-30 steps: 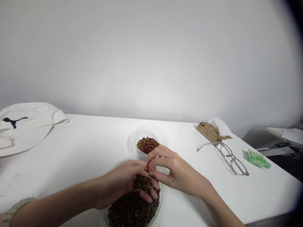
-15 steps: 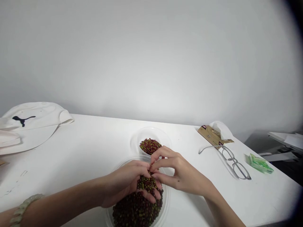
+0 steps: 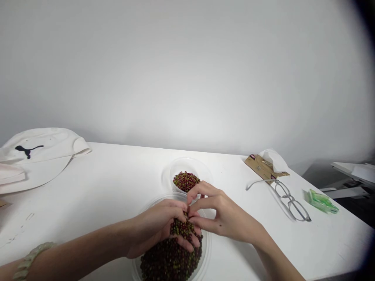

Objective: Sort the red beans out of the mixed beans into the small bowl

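Observation:
My left hand (image 3: 159, 224) is cupped over a large clear bowl (image 3: 206, 249), with a heap of small dark red and green beans (image 3: 182, 229) lying in its palm and fingers. Meeting it from the right, my right hand (image 3: 218, 210) has its thumb and fingertips pinched together at the beans beside the left fingers. Whatever is in that pinch is too small and covered to make out. More red and green beans (image 3: 168, 263) fill the bowl underneath. Just behind stands a smaller white bowl (image 3: 202, 168) holding mixed beans (image 3: 186, 181).
A white cap (image 3: 47, 148) with a dark cat logo lies at the left of the white table (image 3: 111, 187). To the right are a brown cardboard package (image 3: 260, 167), grey-framed glasses (image 3: 290, 199) and a green plastic packet (image 3: 322, 201). A plain wall rises behind.
Both hands stay nearly in place over the large bowl. My right fingertips have shifted only slightly at the beans in my left hand.

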`<state>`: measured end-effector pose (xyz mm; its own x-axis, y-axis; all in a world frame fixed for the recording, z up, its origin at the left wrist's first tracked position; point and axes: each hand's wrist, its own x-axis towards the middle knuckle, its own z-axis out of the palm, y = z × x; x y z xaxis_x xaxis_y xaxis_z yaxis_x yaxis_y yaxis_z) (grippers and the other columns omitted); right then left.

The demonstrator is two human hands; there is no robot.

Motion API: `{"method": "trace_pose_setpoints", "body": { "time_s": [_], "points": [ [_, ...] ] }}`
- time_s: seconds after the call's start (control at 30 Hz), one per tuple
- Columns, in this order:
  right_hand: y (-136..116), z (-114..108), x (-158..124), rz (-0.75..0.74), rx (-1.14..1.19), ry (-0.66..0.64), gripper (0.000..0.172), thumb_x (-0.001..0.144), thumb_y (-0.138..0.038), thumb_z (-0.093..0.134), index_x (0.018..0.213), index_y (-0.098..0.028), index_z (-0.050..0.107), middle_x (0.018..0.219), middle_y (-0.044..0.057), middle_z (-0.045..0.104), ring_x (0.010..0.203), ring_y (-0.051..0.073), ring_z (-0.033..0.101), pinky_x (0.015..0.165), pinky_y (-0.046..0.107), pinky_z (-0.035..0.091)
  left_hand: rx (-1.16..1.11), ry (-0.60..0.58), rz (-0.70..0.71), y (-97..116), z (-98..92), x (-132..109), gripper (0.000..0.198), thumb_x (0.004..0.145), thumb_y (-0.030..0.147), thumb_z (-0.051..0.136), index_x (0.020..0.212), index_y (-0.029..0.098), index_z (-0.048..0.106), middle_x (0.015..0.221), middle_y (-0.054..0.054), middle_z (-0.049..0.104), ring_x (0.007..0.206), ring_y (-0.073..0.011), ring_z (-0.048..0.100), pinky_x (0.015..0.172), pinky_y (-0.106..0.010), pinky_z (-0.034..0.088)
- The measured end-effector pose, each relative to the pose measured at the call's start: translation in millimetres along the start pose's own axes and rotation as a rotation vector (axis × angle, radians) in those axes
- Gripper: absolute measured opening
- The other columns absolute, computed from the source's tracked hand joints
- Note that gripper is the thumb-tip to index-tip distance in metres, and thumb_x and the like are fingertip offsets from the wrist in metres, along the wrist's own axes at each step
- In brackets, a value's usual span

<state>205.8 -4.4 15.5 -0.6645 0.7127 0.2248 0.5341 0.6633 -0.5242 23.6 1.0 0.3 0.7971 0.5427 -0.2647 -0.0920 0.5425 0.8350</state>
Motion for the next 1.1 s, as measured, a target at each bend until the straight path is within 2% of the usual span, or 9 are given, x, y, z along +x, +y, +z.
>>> {"method": "trace_pose_setpoints", "body": {
  "time_s": [1.1],
  "points": [
    [-2.7,-1.9,0.1,-0.007,-0.064,-0.033,0.014,0.077,-0.015,0.058,0.088,-0.023,0.065,0.098,0.002,0.051,0.091,0.015,0.047,0.078,0.027,0.041,-0.014,0.008,-0.016,0.3,1.0,0.1,0.021,0.068,0.011,0.037,0.079,0.011,0.055,0.077,-0.005,0.056,0.075,-0.0159,0.058,0.07,-0.03,0.043]
  ]
}}
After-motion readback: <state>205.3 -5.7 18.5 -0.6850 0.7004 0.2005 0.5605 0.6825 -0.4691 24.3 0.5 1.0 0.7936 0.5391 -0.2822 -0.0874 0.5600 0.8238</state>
